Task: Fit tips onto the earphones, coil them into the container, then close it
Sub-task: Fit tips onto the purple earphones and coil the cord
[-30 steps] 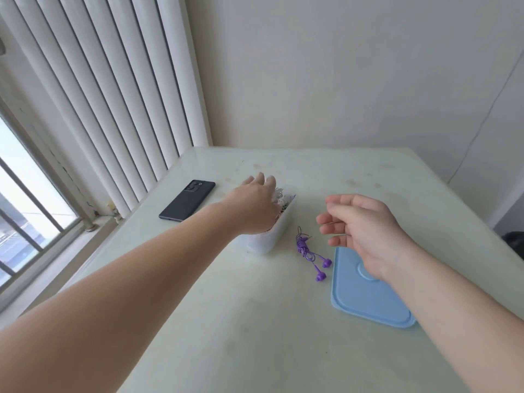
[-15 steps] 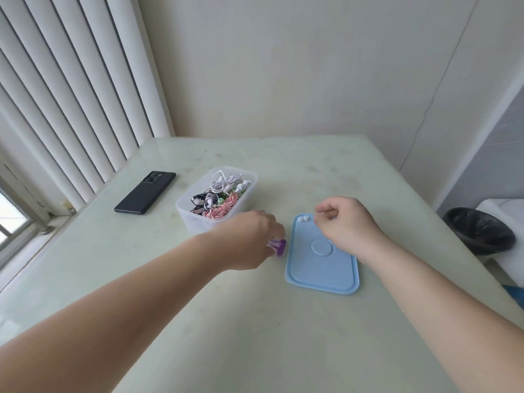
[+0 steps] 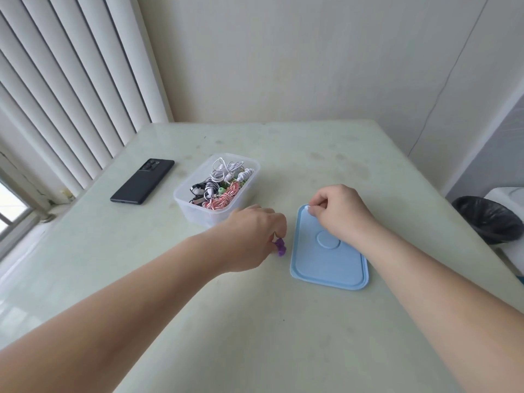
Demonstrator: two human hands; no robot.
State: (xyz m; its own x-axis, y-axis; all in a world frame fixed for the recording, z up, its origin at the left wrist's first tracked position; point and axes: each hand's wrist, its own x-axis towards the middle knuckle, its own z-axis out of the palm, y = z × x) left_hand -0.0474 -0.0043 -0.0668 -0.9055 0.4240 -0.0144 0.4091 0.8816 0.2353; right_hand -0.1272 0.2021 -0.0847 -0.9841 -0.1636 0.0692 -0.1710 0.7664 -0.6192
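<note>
We see a bright, evenly lit room. Soft daylight comes from the window (image 3: pixel 12 207) at the left, past the blinds (image 3: pixel 73 89). The table (image 3: pixel 255 336) shows a faint sheen and only weak shadows. Straight lines bow and lean toward the edges, and the focus is slightly soft.

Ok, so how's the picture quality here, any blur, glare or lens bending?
Head view: soft daylight, faint shadows, only a dull sheen on the table; the wide lens bows the blinds and stretches the forearms; the purple earphones in the left hand and the white tip at the right hand look small and soft.
</note>
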